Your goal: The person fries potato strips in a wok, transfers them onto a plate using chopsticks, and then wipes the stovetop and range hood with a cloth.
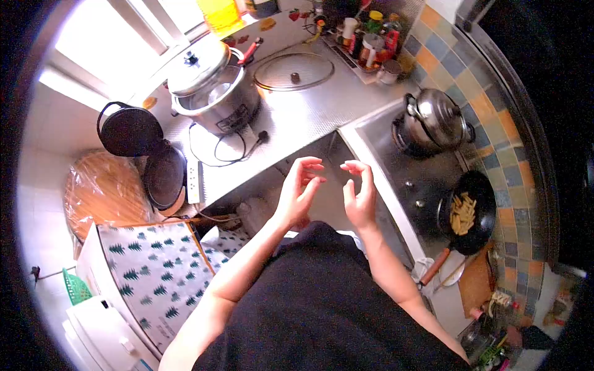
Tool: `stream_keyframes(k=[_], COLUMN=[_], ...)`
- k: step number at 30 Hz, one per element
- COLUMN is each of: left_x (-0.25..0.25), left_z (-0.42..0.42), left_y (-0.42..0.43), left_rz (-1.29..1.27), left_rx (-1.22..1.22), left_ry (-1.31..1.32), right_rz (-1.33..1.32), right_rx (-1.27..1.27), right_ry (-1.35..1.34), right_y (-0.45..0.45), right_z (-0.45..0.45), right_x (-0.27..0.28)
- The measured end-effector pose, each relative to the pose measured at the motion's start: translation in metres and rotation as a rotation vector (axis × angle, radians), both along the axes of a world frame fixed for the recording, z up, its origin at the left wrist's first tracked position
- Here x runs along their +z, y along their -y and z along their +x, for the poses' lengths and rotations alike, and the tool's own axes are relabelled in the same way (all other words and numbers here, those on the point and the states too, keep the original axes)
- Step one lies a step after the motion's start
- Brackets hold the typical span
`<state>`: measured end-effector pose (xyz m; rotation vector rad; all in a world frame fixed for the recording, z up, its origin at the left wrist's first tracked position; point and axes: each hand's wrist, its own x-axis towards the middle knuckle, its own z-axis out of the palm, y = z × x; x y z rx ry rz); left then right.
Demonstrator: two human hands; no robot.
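My left hand (301, 193) is held out in front of my body with its fingers loosely curved and apart. Facing it across a small gap is my right hand (361, 195), its thumb and fingers likewise spread. Neither hand holds or touches anything. Both hover over the gap in front of the counter (297, 123) and the cooktop (387, 148). Nearest on the right is a wok (479, 213) with pale yellow strips of food (462, 213) in it. A lidded steel pot (436, 120) stands on the far burner.
An electric pot (229, 102) with its lid tilted and its cord loose stands on the counter near a glass lid (294, 71). Seasoning bottles (374, 40) fill the back corner. An opened electric griddle (166, 176), a wrapped round board (105, 191) and a tree-patterned cloth (154, 266) are at left.
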<state>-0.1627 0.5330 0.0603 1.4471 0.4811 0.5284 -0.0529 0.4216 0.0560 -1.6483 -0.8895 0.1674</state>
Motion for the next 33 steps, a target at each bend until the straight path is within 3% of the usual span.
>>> stream_keyframes(k=[4, 11, 15, 20, 23, 26, 31, 33], left_x=[-0.010, -0.027, -0.034, -0.051, -0.061, -0.070, -0.084, -0.085], left_z=[-0.002, 0.029, 0.068, 0.152, 0.205, 0.248, 0.295, 0.304], left_y=[-0.055, -0.131, -0.179, -0.238, -0.274, -0.300, -0.329, -0.335], left_rz=[-0.035, 0.084, 0.235, 0.256, 0.260, 0.259, 0.227, 0.214], left_rx=[0.064, 0.127, 0.095, 0.093, 0.047, 0.038, 0.046, 0.051], left_ry=[0.025, -0.040, -0.175, -0.152, -0.177, -0.189, -0.215, -0.219], right_rz=[0.008, -0.002, 0.071, 0.165, 0.059, -0.080, -0.233, -0.280], right_rx=[0.047, 0.059, 0.031, -0.078, -0.143, -0.194, -0.245, -0.257], right_ry=[0.025, -0.207, -0.374, -0.351, -0.454, -0.368, -0.373, -0.228], right_y=[-0.064, -0.163, -0.238, -0.341, -0.389, -0.432, -0.474, -0.489], right_z=[0.014, 0.076, 0.146, 0.241, 0.290, 0.338, 0.375, 0.388], right_x=[-0.004, -0.033, -0.063, -0.089, -0.103, -0.142, -0.144, -0.160])
